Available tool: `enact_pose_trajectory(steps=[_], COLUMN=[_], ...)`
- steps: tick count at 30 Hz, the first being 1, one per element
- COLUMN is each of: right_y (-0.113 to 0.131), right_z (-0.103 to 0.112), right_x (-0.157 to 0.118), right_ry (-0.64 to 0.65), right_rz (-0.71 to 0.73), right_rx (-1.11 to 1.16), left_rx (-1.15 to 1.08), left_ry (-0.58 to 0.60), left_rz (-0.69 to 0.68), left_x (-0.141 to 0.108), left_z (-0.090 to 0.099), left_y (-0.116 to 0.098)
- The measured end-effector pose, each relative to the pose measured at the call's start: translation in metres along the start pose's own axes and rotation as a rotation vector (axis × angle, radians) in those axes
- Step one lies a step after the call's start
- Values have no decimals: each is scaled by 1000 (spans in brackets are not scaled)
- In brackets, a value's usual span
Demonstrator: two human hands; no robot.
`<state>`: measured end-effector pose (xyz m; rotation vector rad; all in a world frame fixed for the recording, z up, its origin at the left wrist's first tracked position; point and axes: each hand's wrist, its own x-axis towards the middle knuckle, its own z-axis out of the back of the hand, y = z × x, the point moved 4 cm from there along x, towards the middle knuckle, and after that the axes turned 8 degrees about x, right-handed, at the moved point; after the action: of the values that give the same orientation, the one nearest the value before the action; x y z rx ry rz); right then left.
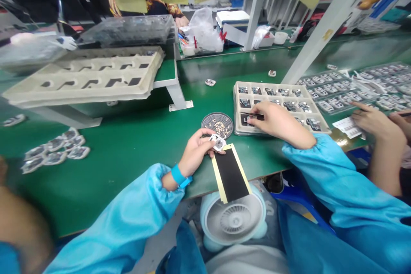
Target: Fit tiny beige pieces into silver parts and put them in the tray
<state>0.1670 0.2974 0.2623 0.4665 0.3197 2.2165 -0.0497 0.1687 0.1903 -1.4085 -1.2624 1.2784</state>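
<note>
My left hand (195, 149) pinches a small white plastic housing (218, 142) with parts inside it. Just below that hand, a black sheet with pale yellow borders (233, 175) sticks out past the table edge; I cannot tell whether the fingers touch it. My right hand (272, 119) grips dark tweezers (256, 115), whose tips are over the left column of a cream compartment tray (236, 113). Small circuit boards (290, 106) sit in the tray's compartments. Between my hands is a round dark mesh dish (210, 119) with tiny tan pieces.
Several white housings (54, 150) lie at left, near a raised cream tray (96, 94) on a metal stand (180, 94). More fill clear trays (337, 90) at right, beside another person's hand (369, 122). A slanted post (321, 38) rises behind; a fan (234, 218) is below the edge.
</note>
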Motion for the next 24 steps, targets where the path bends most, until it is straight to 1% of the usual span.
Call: enact_pose_trajectory(steps=[7, 10, 13, 15, 18, 21, 24], right_y=[-3, 4, 18, 30, 43, 43, 40], right_z=[-2, 1, 2, -3, -20, -40, -53], right_x=[-17, -30, -50, -62, -76, -81, -81], right_ry=[-157, -261, -335, -319, -247, -206, -187], right_rz=[49, 80, 59, 37, -8, -111, -174], right_rx=[211, 360, 587, 737, 889, 972, 1013], left_rx=[64, 80, 100, 127, 163, 109, -20], left_ry=[-7, -21, -28, -40, -62, -57, -18], left_rz=[-22, -51, -72, -77, -78, -43, 9], left_x=[1, 1, 1, 1, 1, 1, 1], left_z=[-2, -2, -3, -3, -2, 1, 2], left_y=[2, 3, 3, 2, 1, 1, 2])
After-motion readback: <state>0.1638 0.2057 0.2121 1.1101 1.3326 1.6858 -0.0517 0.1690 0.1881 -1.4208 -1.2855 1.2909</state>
